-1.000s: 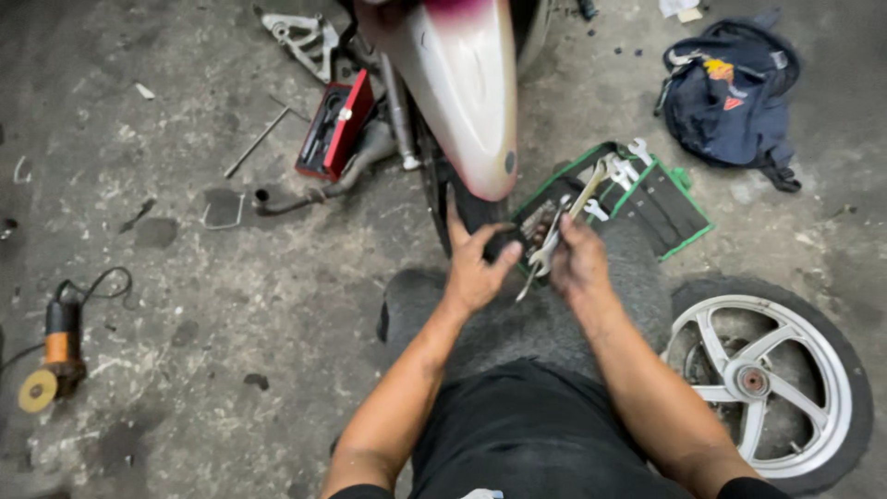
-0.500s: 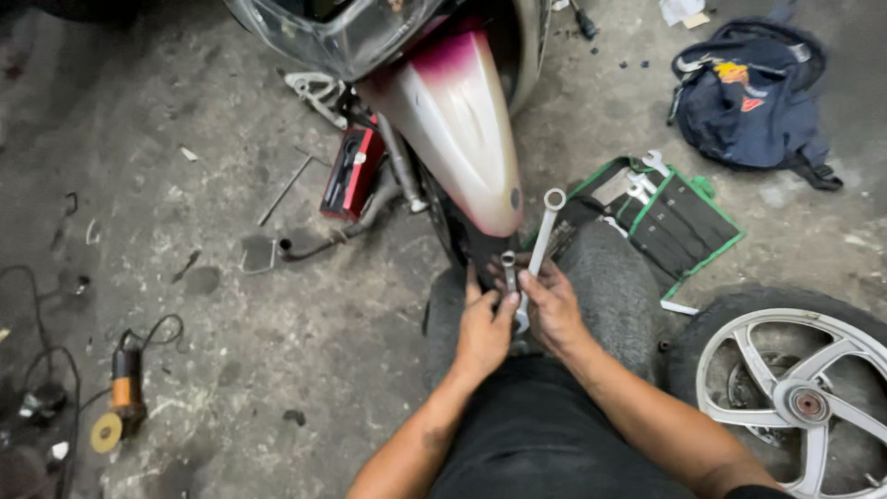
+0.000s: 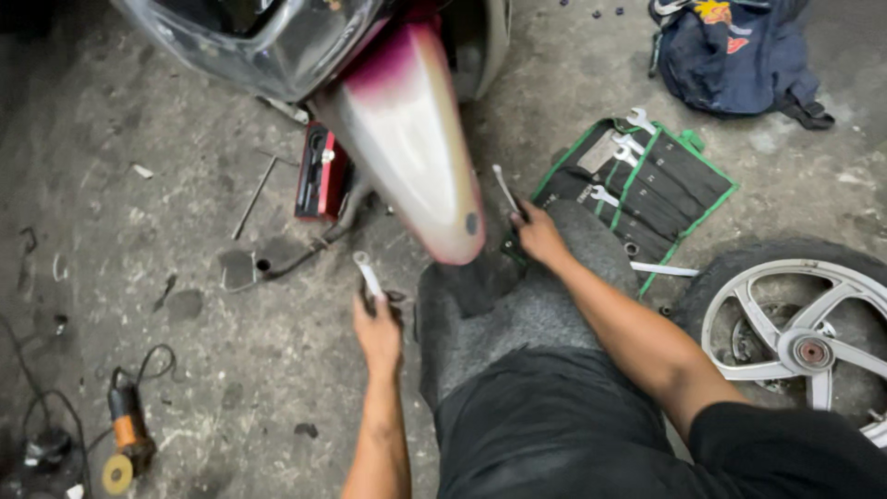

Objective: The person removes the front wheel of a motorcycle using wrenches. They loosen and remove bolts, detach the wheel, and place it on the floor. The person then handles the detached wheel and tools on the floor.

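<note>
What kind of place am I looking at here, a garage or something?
Most likely a motorcycle repair shop or home garage. A motorbike's fender hangs over a stained concrete floor, a green roll of wrenches lies open, a removed wheel rests nearby, and an angle grinder sits on the ground.

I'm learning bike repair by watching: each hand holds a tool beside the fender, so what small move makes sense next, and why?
Probably bring both tools in to the wheel mount under the fender. The left hand holds a metal tool on one side, the right hand a wrench on the other, both apart from the bike.
</note>
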